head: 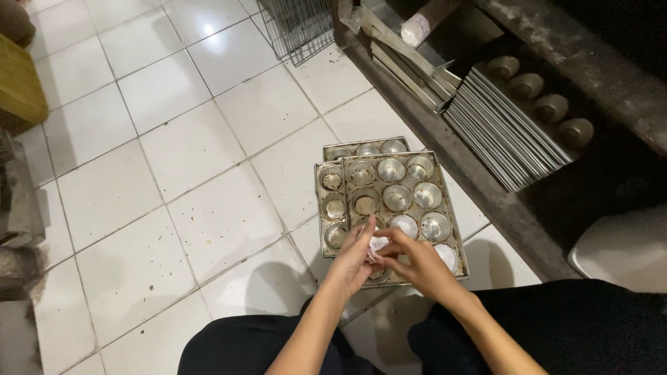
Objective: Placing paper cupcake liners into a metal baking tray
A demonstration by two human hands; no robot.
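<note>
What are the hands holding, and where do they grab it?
Both hands, left and right, pinch a small white pleated paper baking cup at its rim, over the metal muffin tray.

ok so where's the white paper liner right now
In the head view the white paper liner is pinched between the left hand and right hand, over the near edge of the top muffin tray.

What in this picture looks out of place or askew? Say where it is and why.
The muffin trays lie on the tiled floor, stacked askew: the top one is offset, so cups of those beneath show at its left and far edges. The floor is speckled with dark crumbs. Both hands, left hand and right hand, hold white paper liners above the trays.
</note>
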